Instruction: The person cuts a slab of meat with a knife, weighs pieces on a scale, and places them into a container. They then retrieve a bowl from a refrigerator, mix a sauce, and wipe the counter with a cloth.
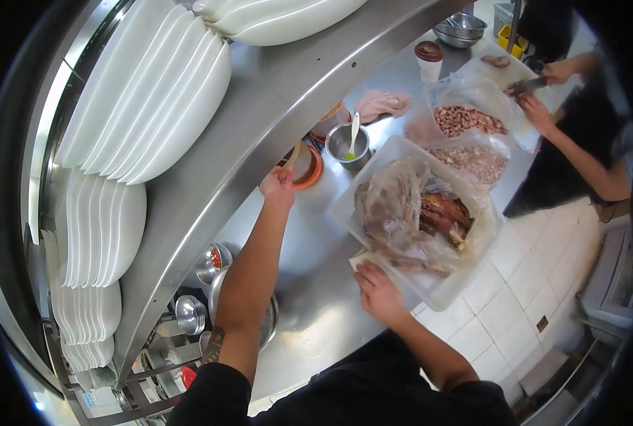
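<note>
My left hand [279,186] reaches up under the shelf edge, its fingers closed on a light tan, handle-like piece [294,154] whose far end is hidden. Right beside it is a round container with an orange rim [316,170]. Low at the near side of a big translucent tub [430,302], my right hand [380,295] has its fingers on a cream-coloured folded piece [360,258], perhaps a cloth. Inside the tub, a clear plastic bag [395,202] partly covers browned meat [444,219]. A steel pot [338,145] behind holds a white-handled brush [354,131] with a green head.
Stacked white plates [153,92] fill the steel shelf [274,99] overhead. Bags of chopped meat [469,121], a pink cloth [382,104] and a lidded cup [429,62] lie beyond the tub. Another person's hands [537,112] hold a knife [527,86] at a board. Steel bowls [191,314] sit lower left.
</note>
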`<state>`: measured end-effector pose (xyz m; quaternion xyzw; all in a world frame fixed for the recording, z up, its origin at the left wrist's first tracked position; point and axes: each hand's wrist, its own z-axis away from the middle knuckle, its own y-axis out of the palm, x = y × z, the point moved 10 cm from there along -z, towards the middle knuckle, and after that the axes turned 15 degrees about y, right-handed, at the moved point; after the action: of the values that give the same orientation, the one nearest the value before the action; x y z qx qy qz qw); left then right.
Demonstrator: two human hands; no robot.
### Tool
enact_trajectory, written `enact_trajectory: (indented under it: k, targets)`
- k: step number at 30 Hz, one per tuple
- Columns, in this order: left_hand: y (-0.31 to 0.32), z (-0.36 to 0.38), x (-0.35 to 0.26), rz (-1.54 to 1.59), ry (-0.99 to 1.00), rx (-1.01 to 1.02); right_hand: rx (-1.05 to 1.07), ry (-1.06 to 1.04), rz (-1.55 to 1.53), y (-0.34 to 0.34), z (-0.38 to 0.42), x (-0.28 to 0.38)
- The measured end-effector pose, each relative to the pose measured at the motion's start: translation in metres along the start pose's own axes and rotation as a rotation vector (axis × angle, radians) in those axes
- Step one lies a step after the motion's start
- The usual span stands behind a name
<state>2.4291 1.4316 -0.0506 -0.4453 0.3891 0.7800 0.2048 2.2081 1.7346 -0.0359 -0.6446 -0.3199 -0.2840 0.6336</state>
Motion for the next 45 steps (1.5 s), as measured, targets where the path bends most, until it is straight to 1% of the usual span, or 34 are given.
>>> enact_trajectory:
  k: [2,3,5,6,8,9,11,12,14,16,18,20,22,24,25,26,28,29,31,33,35,37,39,42,44,45]
  targets:
    - [0.001,-0.003,-0.005,0.087,0.030,0.033,-0.015,-0.004,-0.013,-0.002,0.000,0.002]
    - [-0.001,-0.004,-0.005,0.090,0.032,0.026,-0.009,-0.009,-0.012,-0.002,-0.001,0.001]
    - [0.002,0.004,-0.007,0.095,0.031,0.096,-0.015,-0.022,0.000,-0.001,-0.001,0.002]
    - [0.000,0.007,-0.010,0.093,0.032,0.093,-0.012,-0.022,-0.003,-0.001,-0.001,0.002]
    - [0.012,0.020,-0.009,0.123,-0.013,0.260,-0.030,-0.026,-0.005,-0.004,-0.001,0.004]
    - [0.009,0.026,-0.011,0.121,-0.018,0.259,-0.029,-0.021,-0.005,-0.004,-0.001,0.003]
    - [-0.014,0.047,-0.013,-0.050,-0.171,0.148,-0.032,-0.016,-0.027,-0.005,-0.001,0.002]
    - [-0.024,0.052,-0.023,-0.052,-0.171,0.148,-0.032,-0.015,-0.029,-0.005,-0.001,0.002]
    - [-0.043,0.058,-0.058,-0.309,-0.038,0.377,-0.041,-0.024,0.002,-0.006,-0.001,0.004]
    - [-0.065,0.083,-0.121,-0.555,0.262,0.447,-0.056,-0.032,0.012,-0.005,0.000,0.005]
    - [-0.112,0.101,-0.185,-0.817,0.552,0.302,-0.076,-0.044,0.025,-0.003,0.000,0.006]
    - [-0.168,0.114,-0.237,-0.971,0.880,0.339,-0.071,-0.034,0.034,-0.001,0.001,0.003]
    - [-0.266,0.111,-0.273,-1.519,0.982,0.190,-0.066,-0.039,0.040,0.000,0.001,0.002]
    - [-0.322,0.155,-0.282,-1.935,1.007,-0.080,-0.065,-0.037,0.041,0.000,0.001,0.002]
    - [-0.370,0.156,-0.272,-1.638,0.719,-0.093,-0.070,-0.038,0.038,-0.001,0.001,0.002]
    - [-0.406,0.157,-0.250,-1.330,0.441,-0.102,-0.071,-0.038,0.036,-0.001,0.001,0.003]
    - [-0.396,0.205,-0.208,-0.827,0.164,-0.206,-0.080,-0.046,0.049,-0.001,0.001,0.005]
    - [-0.408,0.203,-0.198,-0.811,0.162,-0.226,-0.090,-0.051,0.063,-0.002,0.001,0.006]
    - [-0.420,0.187,-0.163,-0.483,0.214,-0.163,-0.087,-0.077,0.074,0.002,0.001,0.008]
    - [-0.403,0.185,-0.141,-0.467,0.148,-0.095,-0.080,-0.102,0.095,0.000,0.000,0.011]
    - [-0.369,0.178,-0.118,-0.476,0.170,-0.055,-0.103,-0.094,0.092,-0.005,0.001,0.015]
    - [-0.315,0.177,-0.100,-0.369,0.218,-0.042,-0.098,-0.112,0.102,-0.003,0.001,0.015]
    - [-0.284,0.160,-0.075,-0.386,0.206,0.024,-0.110,-0.115,0.112,-0.003,0.003,0.014]
    - [-0.232,0.152,-0.055,-0.356,0.219,0.013,-0.112,-0.110,0.091,-0.002,0.002,0.012]
    - [-0.215,0.151,-0.046,-0.357,0.189,-0.055,-0.119,-0.112,0.083,-0.002,0.002,0.011]
    - [-0.208,0.147,-0.040,-0.357,0.194,-0.041,-0.121,-0.112,0.089,-0.001,0.002,0.011]
